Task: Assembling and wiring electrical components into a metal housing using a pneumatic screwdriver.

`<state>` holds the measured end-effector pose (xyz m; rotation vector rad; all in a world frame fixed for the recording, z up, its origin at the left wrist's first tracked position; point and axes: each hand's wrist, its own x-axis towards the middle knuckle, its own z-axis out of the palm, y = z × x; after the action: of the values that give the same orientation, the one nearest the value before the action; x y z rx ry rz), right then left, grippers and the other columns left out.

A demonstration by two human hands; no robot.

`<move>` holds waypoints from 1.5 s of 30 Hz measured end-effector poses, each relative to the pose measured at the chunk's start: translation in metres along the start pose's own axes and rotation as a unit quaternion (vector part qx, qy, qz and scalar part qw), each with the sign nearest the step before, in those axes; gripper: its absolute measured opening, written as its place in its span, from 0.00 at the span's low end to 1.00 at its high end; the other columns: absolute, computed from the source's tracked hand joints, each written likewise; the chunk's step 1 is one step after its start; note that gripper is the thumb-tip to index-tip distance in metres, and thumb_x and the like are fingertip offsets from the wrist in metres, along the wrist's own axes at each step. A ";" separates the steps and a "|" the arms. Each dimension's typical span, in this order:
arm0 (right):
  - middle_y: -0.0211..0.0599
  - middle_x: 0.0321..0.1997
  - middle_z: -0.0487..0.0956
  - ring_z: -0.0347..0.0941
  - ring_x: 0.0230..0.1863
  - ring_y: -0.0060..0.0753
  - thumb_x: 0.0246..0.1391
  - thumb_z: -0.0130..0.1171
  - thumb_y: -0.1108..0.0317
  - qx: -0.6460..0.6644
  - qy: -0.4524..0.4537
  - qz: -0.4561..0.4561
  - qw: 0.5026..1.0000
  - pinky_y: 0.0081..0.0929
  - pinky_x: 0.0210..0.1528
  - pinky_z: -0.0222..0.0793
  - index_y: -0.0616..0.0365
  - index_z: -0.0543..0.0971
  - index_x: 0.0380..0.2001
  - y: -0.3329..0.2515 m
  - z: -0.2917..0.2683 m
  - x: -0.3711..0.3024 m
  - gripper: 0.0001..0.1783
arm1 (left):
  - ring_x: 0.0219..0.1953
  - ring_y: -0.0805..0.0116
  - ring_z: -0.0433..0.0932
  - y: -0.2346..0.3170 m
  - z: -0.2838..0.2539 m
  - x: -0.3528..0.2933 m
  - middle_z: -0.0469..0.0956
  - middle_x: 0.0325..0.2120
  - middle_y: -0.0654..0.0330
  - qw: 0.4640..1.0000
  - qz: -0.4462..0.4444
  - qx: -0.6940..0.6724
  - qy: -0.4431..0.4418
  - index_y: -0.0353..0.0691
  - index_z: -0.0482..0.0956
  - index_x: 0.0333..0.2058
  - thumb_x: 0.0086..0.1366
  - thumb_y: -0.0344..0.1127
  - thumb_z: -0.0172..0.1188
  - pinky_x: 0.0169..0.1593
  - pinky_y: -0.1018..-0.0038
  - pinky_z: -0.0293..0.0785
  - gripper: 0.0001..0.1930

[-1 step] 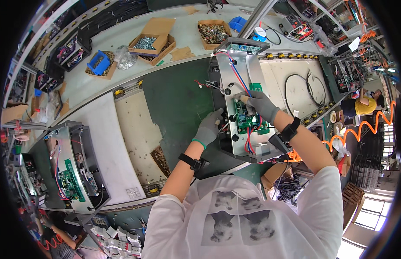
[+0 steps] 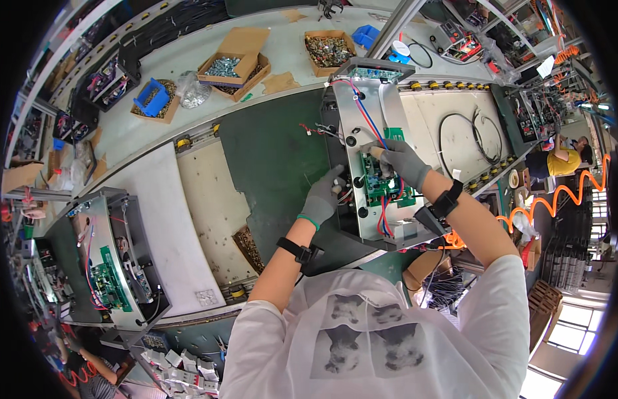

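Note:
An electronic unit (image 2: 370, 106) with a silver metal plate and dark side walls lies before me on the line. On its plate sits a green circuit board (image 2: 372, 193), with red and blue wires (image 2: 383, 216) running above and below it. My right hand (image 2: 405, 165), in a grey glove, reaches over the board with bent fingers closed on a spot among its parts; what they grip is hidden. My left hand (image 2: 322, 196), also gloved, is at the unit's left side wall near some wires. Its fingers are curled together, and anything between them cannot be made out.
A similar unit (image 2: 126, 266) stands at the left. Cardboard boxes of small metal parts (image 2: 330, 52) and a blue bin (image 2: 151, 98) line the far bench. A black cable (image 2: 448, 143) lies coiled at the right, near an orange coiled hose (image 2: 555, 209). Other people work at both edges.
My left hand has shifted very slightly at the unit's side. Otherwise nothing visibly differs.

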<state>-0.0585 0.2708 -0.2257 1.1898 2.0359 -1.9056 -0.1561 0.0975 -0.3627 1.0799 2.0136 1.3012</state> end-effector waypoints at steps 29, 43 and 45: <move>0.24 0.24 0.70 0.63 0.17 0.15 0.56 0.56 0.61 -0.086 0.045 0.041 0.994 0.16 0.18 0.64 0.58 0.80 0.42 -0.006 0.009 0.011 0.15 | 0.31 0.71 0.78 -0.013 0.016 0.026 0.80 0.29 0.55 0.965 0.015 -0.214 -0.153 0.33 0.80 0.36 0.52 0.19 0.57 0.36 0.73 0.74 0.11; 0.25 0.26 0.71 0.65 0.20 0.15 0.56 0.55 0.65 -0.101 0.044 0.067 0.992 0.15 0.18 0.66 0.58 0.79 0.44 -0.013 0.016 0.010 0.14 | 0.35 0.76 0.75 -0.023 0.033 0.019 0.79 0.33 0.61 0.895 -0.106 -0.409 -0.142 0.33 0.75 0.34 0.54 0.17 0.57 0.40 0.77 0.73 0.09; 0.25 0.25 0.72 0.67 0.22 0.15 0.56 0.54 0.68 -0.096 0.040 0.070 0.992 0.18 0.21 0.68 0.57 0.79 0.44 -0.008 0.010 0.012 0.13 | 0.35 0.76 0.75 -0.024 0.027 0.017 0.77 0.32 0.62 0.871 -0.098 -0.452 -0.164 0.35 0.73 0.37 0.54 0.18 0.57 0.39 0.77 0.73 0.11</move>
<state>-0.0756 0.2680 -0.2285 1.3405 2.0596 -1.5834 -0.1534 0.1203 -0.3959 0.5570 1.0005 1.5541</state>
